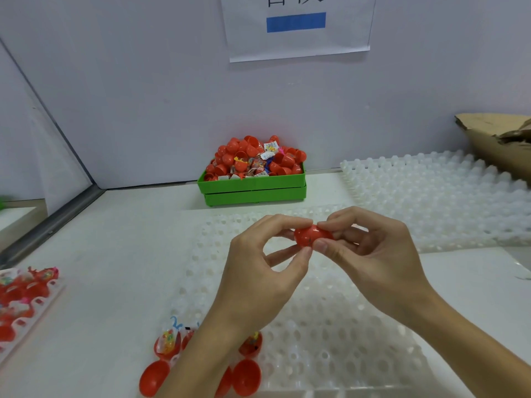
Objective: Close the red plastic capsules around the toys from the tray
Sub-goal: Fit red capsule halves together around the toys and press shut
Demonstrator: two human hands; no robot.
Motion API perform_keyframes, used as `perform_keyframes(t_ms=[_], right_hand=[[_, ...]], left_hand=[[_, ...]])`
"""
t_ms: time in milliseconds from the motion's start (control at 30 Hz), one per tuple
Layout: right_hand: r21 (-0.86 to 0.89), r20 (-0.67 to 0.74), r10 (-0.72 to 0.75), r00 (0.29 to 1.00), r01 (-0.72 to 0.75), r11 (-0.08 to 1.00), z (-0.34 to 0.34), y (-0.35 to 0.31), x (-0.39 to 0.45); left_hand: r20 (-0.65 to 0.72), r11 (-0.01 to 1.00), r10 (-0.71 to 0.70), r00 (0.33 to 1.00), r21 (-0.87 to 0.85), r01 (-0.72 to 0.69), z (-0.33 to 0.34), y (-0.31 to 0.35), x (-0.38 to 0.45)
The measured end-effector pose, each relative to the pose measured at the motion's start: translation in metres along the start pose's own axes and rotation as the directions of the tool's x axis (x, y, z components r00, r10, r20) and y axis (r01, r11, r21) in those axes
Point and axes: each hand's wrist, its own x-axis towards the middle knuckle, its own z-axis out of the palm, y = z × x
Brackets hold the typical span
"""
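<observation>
Nearest to us, at the lower edge, we see open red capsule halves (246,377) lying on the front of a white dimpled tray (330,340). Some of them hold small colourful toys (168,340), and our left forearm (201,349) crosses over them and hides a part of this group. At the far left, another white tray (26,314) carries more red halves with toys, but this part is blurred.

Above the middle of the dimpled tray, we hold one red capsule (309,235) in the air with both hands. The left hand (258,271) pinches its left end between thumb and fingers, and the right hand (370,254) pinches its right end in the same manner, so the two hands are together, clamped on the capsule. The capsule lies sideways, it is shiny and egg-shaped, and a seam is seen near its middle. We cannot tell if the two halves are fully shut, because the fingertips cover the ends.

To the right, a second white dimpled tray (445,196) lies on the white bench (115,254), and a torn cardboard piece (497,145) rests over its far corner.

Farther back, a green crate (253,186) stands against the wall, heaped with red capsule halves and small toy packets (270,147). On the wall above hangs a paper sheet (298,27) with a blue bar.
</observation>
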Motion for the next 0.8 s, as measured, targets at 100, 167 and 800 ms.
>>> perform_keyframes(t_ms=[100, 167, 800], right_hand=[[-0.001, -0.029, 0.021, 0.999, -0.021, 1.000, 0.000, -0.003, 0.000], [-0.012, -0.045, 0.041, 0.998, -0.042, 0.999, 0.000, -0.006, 0.000], [-0.090, -0.071, 0.033, 0.997, -0.039, 0.995, 0.002, -0.006, 0.000]], left_hand=[[-0.009, 1.000, -0.007, 1.000, -0.028, 0.007, -0.002, 0.001, 0.001], [-0.044, 0.999, -0.018, 0.999, -0.042, 0.016, -0.003, 0.002, 0.002], [-0.044, 0.996, -0.081, 0.996, 0.033, 0.082, -0.006, -0.001, 0.003]])
